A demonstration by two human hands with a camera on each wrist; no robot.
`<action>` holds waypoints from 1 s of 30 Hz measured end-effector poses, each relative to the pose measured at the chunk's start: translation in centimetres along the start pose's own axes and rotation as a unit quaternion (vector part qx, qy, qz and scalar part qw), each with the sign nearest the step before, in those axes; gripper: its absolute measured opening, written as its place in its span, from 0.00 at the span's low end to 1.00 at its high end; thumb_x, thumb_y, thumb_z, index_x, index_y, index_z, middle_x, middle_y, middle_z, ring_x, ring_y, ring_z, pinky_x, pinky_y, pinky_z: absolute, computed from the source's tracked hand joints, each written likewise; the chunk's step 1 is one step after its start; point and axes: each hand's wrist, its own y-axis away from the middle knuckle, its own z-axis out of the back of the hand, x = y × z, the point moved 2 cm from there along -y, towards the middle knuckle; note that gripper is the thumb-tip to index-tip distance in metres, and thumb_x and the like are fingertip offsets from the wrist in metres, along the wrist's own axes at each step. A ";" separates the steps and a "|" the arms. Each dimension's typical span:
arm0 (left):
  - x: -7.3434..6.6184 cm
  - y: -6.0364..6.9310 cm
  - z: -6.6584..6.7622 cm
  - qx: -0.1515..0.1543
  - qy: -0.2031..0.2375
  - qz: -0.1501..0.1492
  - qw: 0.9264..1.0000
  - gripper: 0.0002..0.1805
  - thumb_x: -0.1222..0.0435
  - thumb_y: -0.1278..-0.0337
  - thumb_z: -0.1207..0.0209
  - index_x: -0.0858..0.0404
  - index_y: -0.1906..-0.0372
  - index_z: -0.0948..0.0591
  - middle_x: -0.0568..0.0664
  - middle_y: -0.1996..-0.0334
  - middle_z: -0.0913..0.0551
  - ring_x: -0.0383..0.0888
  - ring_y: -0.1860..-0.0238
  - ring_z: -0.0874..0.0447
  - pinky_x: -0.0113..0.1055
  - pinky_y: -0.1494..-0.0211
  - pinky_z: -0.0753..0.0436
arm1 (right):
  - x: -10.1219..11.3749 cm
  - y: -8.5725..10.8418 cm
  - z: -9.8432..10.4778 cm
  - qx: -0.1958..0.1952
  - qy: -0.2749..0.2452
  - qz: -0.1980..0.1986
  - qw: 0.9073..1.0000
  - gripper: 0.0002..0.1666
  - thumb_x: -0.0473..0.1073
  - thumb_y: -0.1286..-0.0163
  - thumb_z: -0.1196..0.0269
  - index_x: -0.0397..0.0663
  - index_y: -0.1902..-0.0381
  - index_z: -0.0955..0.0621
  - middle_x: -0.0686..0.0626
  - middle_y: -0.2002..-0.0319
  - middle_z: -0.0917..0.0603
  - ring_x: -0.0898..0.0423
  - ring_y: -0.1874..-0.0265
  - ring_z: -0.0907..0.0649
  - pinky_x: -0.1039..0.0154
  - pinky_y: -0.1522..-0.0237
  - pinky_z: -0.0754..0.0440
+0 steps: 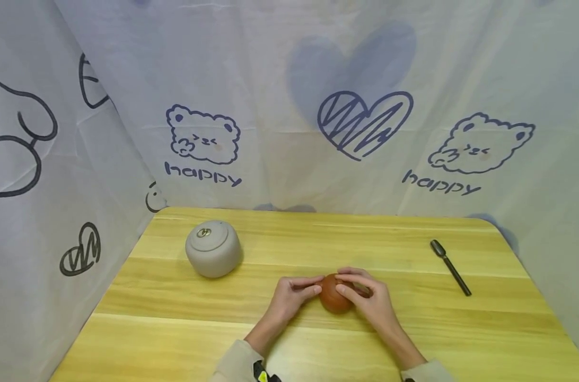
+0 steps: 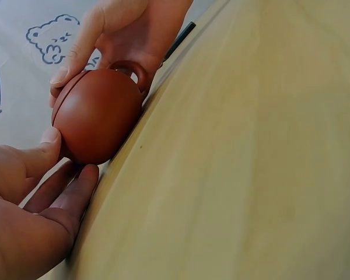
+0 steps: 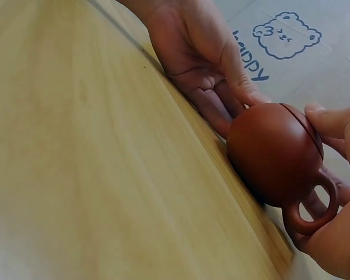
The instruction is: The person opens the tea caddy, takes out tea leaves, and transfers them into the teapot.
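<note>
A small reddish-brown clay teapot stands on the wooden table between both hands. My left hand pinches it at the spout side, thumb above and fingers below; the fingers mostly hide the spout. On the other side, my right hand holds the pot near its lid and handle. In the right wrist view, the thumb touches the rim of the lid, which sits on the body. The looped handle lies close to the right palm, and some right fingers are hidden behind the pot.
A round light-grey lidded jar with a small gold emblem stands at the back left of the table. To the right lies a dark slim tool with a wider head. A patterned white curtain borders the back and sides.
</note>
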 end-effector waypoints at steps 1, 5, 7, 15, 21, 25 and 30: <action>0.1 0.0 0.1 -0.002 0.003 0.004 1.000 0.13 0.66 0.37 0.31 0.64 0.48 0.11 0.54 0.50 0.12 0.52 0.40 0.17 0.41 0.35 0.19 | 0.0 -0.1 -0.1 0.001 -0.001 0.002 1.000 0.13 0.36 0.31 0.30 0.44 0.49 0.11 0.40 0.42 0.17 0.50 0.41 0.18 0.63 0.45 0.15; 0.3 -0.3 0.7 -0.008 0.010 0.011 1.000 0.14 0.65 0.36 0.31 0.63 0.48 0.11 0.54 0.50 0.12 0.51 0.40 0.17 0.41 0.36 0.19 | -0.2 -0.7 -0.6 0.000 -0.002 0.006 1.000 0.13 0.37 0.31 0.29 0.44 0.49 0.11 0.41 0.42 0.16 0.49 0.41 0.17 0.63 0.44 0.15; 0.2 -0.4 0.9 -0.010 0.010 0.006 1.000 0.14 0.65 0.36 0.32 0.63 0.48 0.11 0.55 0.49 0.12 0.52 0.39 0.17 0.41 0.36 0.19 | -0.3 -1.1 -0.9 -0.001 0.000 0.005 1.000 0.13 0.38 0.31 0.29 0.45 0.50 0.10 0.43 0.43 0.16 0.50 0.41 0.17 0.63 0.45 0.15; 0.0 -0.9 2.0 -0.024 0.017 0.002 1.000 0.14 0.66 0.35 0.32 0.66 0.47 0.12 0.58 0.49 0.12 0.52 0.39 0.18 0.36 0.38 0.18 | -0.5 -2.4 -1.9 -0.004 0.006 0.020 1.000 0.13 0.38 0.32 0.28 0.44 0.50 0.10 0.44 0.45 0.14 0.49 0.43 0.16 0.65 0.47 0.15; 0.0 -1.4 2.5 -0.031 0.041 0.010 0.999 0.14 0.67 0.35 0.32 0.68 0.47 0.12 0.59 0.48 0.13 0.51 0.41 0.17 0.32 0.44 0.16 | -0.6 -3.2 -2.3 0.001 0.007 0.023 1.000 0.12 0.39 0.31 0.29 0.44 0.50 0.10 0.44 0.44 0.14 0.49 0.43 0.16 0.65 0.48 0.14; 0.0 -1.6 2.7 -0.028 0.041 0.012 0.999 0.15 0.66 0.35 0.33 0.67 0.47 0.12 0.58 0.48 0.13 0.51 0.40 0.17 0.33 0.44 0.15 | -0.7 -3.6 -2.3 0.002 0.009 0.013 1.000 0.12 0.40 0.31 0.29 0.46 0.51 0.10 0.46 0.45 0.13 0.50 0.42 0.16 0.64 0.48 0.14; 0.2 -1.8 2.9 -0.031 0.046 0.022 0.998 0.14 0.66 0.35 0.32 0.66 0.47 0.12 0.57 0.47 0.13 0.50 0.40 0.18 0.32 0.44 0.15 | -0.9 -4.0 -2.5 0.005 0.010 0.007 1.000 0.13 0.41 0.31 0.29 0.47 0.50 0.10 0.49 0.45 0.13 0.53 0.42 0.16 0.64 0.47 0.15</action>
